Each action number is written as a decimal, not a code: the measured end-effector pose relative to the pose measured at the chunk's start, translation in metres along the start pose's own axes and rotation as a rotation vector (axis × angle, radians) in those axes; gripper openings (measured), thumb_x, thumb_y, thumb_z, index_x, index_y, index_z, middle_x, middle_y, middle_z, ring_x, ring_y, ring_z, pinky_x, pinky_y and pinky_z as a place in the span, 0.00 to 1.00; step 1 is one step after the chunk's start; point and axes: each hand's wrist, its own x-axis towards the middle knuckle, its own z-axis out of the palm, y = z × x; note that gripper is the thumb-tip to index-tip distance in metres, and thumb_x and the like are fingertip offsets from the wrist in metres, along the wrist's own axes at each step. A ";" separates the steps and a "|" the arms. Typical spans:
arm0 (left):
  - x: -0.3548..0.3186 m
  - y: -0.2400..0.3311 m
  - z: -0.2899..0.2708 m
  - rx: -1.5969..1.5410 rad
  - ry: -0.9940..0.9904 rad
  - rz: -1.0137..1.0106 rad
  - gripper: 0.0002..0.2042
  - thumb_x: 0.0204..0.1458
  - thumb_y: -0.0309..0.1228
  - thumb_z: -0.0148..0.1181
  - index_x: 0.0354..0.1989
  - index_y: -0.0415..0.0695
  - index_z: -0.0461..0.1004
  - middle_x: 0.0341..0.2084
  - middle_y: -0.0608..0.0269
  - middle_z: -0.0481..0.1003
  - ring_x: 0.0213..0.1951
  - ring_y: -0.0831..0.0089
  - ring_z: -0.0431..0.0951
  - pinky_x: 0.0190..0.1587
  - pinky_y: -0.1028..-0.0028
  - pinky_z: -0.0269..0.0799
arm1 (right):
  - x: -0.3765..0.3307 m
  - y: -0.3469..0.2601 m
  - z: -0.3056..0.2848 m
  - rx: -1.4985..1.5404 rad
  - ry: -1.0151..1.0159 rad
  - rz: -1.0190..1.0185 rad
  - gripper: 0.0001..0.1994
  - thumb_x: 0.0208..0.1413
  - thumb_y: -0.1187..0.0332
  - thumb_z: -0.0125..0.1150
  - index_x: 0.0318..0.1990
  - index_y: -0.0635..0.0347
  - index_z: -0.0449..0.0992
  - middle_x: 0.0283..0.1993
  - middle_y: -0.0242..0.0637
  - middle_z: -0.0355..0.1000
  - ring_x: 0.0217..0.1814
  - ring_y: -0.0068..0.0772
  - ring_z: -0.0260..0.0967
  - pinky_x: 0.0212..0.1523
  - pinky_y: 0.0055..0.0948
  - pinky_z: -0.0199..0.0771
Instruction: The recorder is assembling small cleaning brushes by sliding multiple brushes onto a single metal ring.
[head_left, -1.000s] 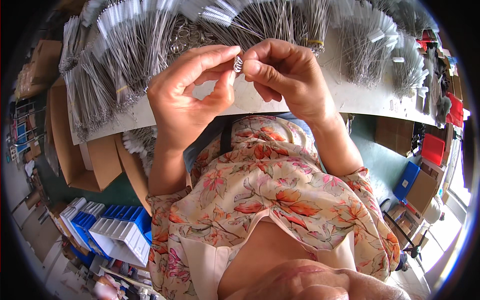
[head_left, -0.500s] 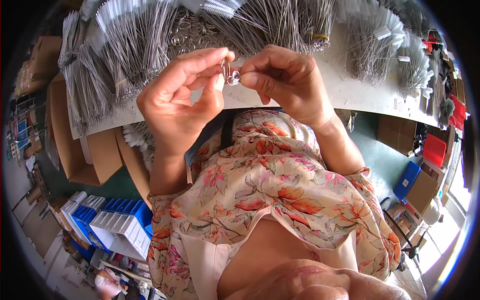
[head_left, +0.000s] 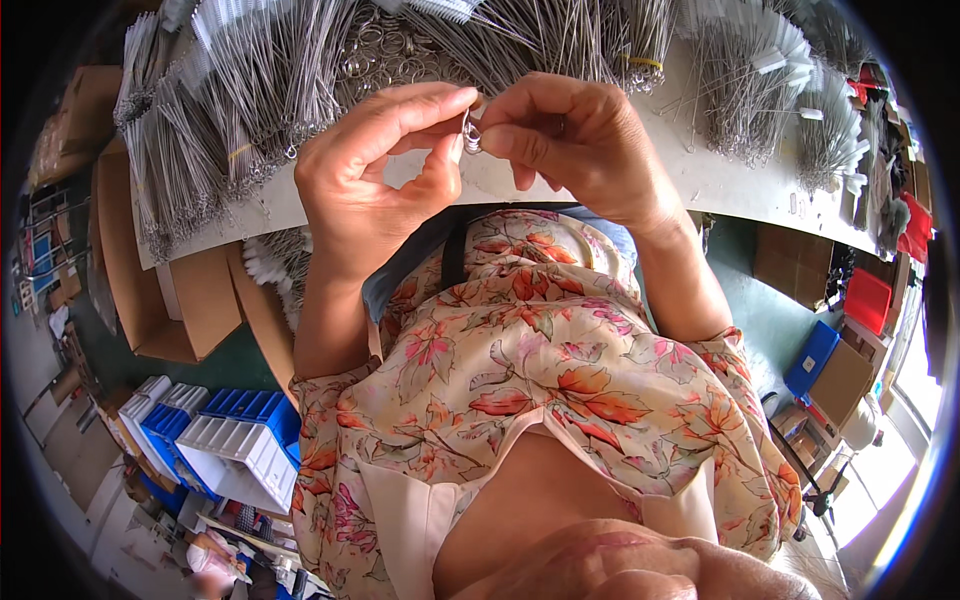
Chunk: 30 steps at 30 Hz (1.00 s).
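Over the front part of the table, my left hand (head_left: 375,165) pinches a shiny metal ring (head_left: 466,122) between thumb and fingertips. My right hand (head_left: 565,140) meets it from the right, its thumb and index finger closed at several small metal loops (head_left: 473,140) beside the ring. Whether the loops are threaded on the ring is too small to tell. The fingers partly cover both. Behind my hands lies a pile of loose metal rings (head_left: 395,52), with bundles of wire-handled brushes (head_left: 320,75) on either side.
More brushes (head_left: 735,80) spread over the right of the white table (head_left: 780,190). Below its left edge stands an open cardboard box (head_left: 165,300), with white and blue plastic bins (head_left: 235,455) nearer. Red and blue bins (head_left: 815,358) sit at the far right.
Both hands have shifted slightly up and the left one also to the right. The ring now appears more edge-on, and the small loops are closer against it.
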 end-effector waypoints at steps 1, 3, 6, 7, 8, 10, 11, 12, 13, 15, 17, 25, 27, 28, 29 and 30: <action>-0.001 -0.001 -0.001 0.043 -0.012 0.056 0.12 0.45 0.13 0.54 0.40 0.30 0.72 0.39 0.50 0.73 0.37 0.71 0.76 0.39 0.79 0.73 | 0.000 0.003 0.001 0.001 -0.002 0.001 0.06 0.51 0.72 0.60 0.32 0.66 0.74 0.28 0.30 0.73 0.24 0.15 0.65 0.23 0.17 0.65; -0.001 -0.004 -0.003 0.044 -0.006 0.046 0.13 0.43 0.14 0.56 0.41 0.32 0.72 0.38 0.52 0.74 0.36 0.72 0.76 0.39 0.79 0.74 | 0.002 0.014 0.004 -0.151 0.074 -0.112 0.04 0.48 0.73 0.62 0.30 0.64 0.75 0.26 0.30 0.71 0.22 0.18 0.65 0.23 0.19 0.67; 0.005 -0.006 -0.012 0.006 -0.047 -0.105 0.14 0.43 0.17 0.59 0.42 0.34 0.73 0.38 0.54 0.74 0.36 0.74 0.76 0.40 0.79 0.75 | 0.005 0.031 0.013 -0.443 0.272 -0.380 0.03 0.44 0.75 0.63 0.29 0.60 0.75 0.24 0.33 0.69 0.22 0.24 0.67 0.23 0.22 0.68; 0.010 -0.009 -0.017 -0.036 -0.097 -0.248 0.14 0.45 0.19 0.60 0.42 0.35 0.72 0.39 0.54 0.74 0.36 0.74 0.76 0.40 0.79 0.74 | 0.010 0.042 0.016 -0.604 0.348 -0.554 0.05 0.42 0.76 0.62 0.28 0.57 0.75 0.23 0.35 0.67 0.23 0.31 0.68 0.23 0.24 0.69; 0.019 -0.015 -0.029 0.072 -0.125 -0.371 0.14 0.50 0.23 0.56 0.46 0.36 0.70 0.40 0.58 0.74 0.38 0.74 0.76 0.37 0.79 0.72 | 0.013 0.061 0.017 -0.774 0.356 -0.581 0.06 0.41 0.77 0.59 0.28 0.53 0.74 0.24 0.33 0.67 0.22 0.29 0.68 0.21 0.26 0.68; 0.049 -0.048 -0.069 0.536 0.115 -0.353 0.12 0.52 0.30 0.56 0.43 0.38 0.71 0.34 0.60 0.76 0.33 0.75 0.77 0.38 0.78 0.72 | 0.011 0.094 0.025 -1.030 0.235 -0.605 0.07 0.40 0.74 0.56 0.29 0.51 0.73 0.25 0.30 0.65 0.25 0.28 0.67 0.24 0.24 0.67; 0.061 -0.065 -0.093 0.874 0.189 -0.383 0.16 0.51 0.40 0.56 0.40 0.40 0.73 0.28 0.59 0.76 0.30 0.76 0.76 0.36 0.79 0.71 | 0.012 0.106 0.031 -1.095 0.183 -0.694 0.06 0.39 0.73 0.56 0.29 0.51 0.73 0.25 0.29 0.64 0.29 0.27 0.66 0.28 0.25 0.67; 0.063 -0.055 -0.111 1.088 0.128 -0.574 0.22 0.48 0.51 0.55 0.33 0.42 0.75 0.26 0.61 0.77 0.30 0.67 0.77 0.35 0.72 0.70 | 0.017 0.106 0.040 -1.132 0.101 -0.812 0.06 0.39 0.72 0.55 0.29 0.51 0.73 0.26 0.28 0.64 0.32 0.27 0.65 0.31 0.25 0.66; 0.067 -0.072 -0.115 1.189 -0.006 -0.567 0.20 0.49 0.51 0.54 0.31 0.44 0.76 0.25 0.62 0.77 0.29 0.66 0.77 0.33 0.70 0.69 | 0.016 0.100 0.039 -1.186 0.016 -0.779 0.06 0.39 0.69 0.56 0.28 0.54 0.73 0.26 0.28 0.64 0.36 0.29 0.64 0.36 0.27 0.64; 0.067 -0.095 -0.114 1.138 0.009 -0.518 0.16 0.50 0.46 0.54 0.29 0.44 0.74 0.23 0.60 0.76 0.29 0.63 0.76 0.32 0.68 0.68 | 0.021 0.096 0.031 -1.136 0.078 -0.807 0.06 0.39 0.69 0.58 0.28 0.54 0.72 0.27 0.28 0.65 0.35 0.29 0.63 0.35 0.27 0.64; 0.066 -0.101 -0.116 1.102 0.009 -0.471 0.15 0.50 0.44 0.54 0.28 0.43 0.74 0.23 0.59 0.75 0.28 0.61 0.75 0.32 0.68 0.68 | 0.027 0.085 0.014 -1.101 0.180 -0.859 0.06 0.39 0.68 0.61 0.26 0.55 0.72 0.28 0.28 0.66 0.33 0.29 0.64 0.33 0.28 0.64; 0.068 -0.097 -0.120 0.929 0.117 -0.513 0.13 0.49 0.40 0.55 0.30 0.42 0.73 0.25 0.59 0.75 0.30 0.64 0.76 0.33 0.70 0.68 | 0.058 0.013 -0.099 -1.110 0.670 -0.235 0.12 0.48 0.60 0.60 0.26 0.61 0.75 0.22 0.36 0.72 0.24 0.31 0.71 0.27 0.30 0.71; 0.065 -0.096 -0.120 0.889 0.168 -0.510 0.12 0.49 0.39 0.56 0.30 0.41 0.73 0.24 0.58 0.75 0.29 0.66 0.76 0.33 0.70 0.68 | 0.070 0.010 -0.105 -1.151 0.635 -0.130 0.13 0.47 0.59 0.61 0.27 0.61 0.76 0.23 0.37 0.73 0.25 0.32 0.72 0.30 0.32 0.72; 0.062 -0.094 -0.122 0.825 0.256 -0.456 0.11 0.49 0.37 0.56 0.30 0.39 0.72 0.25 0.58 0.75 0.29 0.68 0.76 0.33 0.72 0.69 | 0.076 0.012 -0.106 -1.081 0.623 -0.139 0.13 0.46 0.59 0.61 0.28 0.61 0.76 0.24 0.37 0.74 0.27 0.32 0.73 0.32 0.32 0.72; 0.060 -0.091 -0.125 0.762 0.344 -0.401 0.11 0.50 0.34 0.57 0.31 0.38 0.71 0.25 0.57 0.76 0.28 0.69 0.77 0.34 0.73 0.70 | 0.081 0.014 -0.107 -1.009 0.607 -0.149 0.13 0.45 0.59 0.61 0.29 0.61 0.77 0.25 0.37 0.75 0.28 0.32 0.73 0.34 0.32 0.72; 0.058 -0.088 -0.129 0.778 0.361 -0.410 0.11 0.50 0.34 0.57 0.31 0.38 0.71 0.25 0.57 0.76 0.28 0.69 0.77 0.34 0.73 0.70 | 0.085 0.016 -0.110 -0.884 0.576 -0.133 0.13 0.45 0.59 0.61 0.31 0.61 0.77 0.26 0.38 0.75 0.27 0.29 0.73 0.31 0.28 0.72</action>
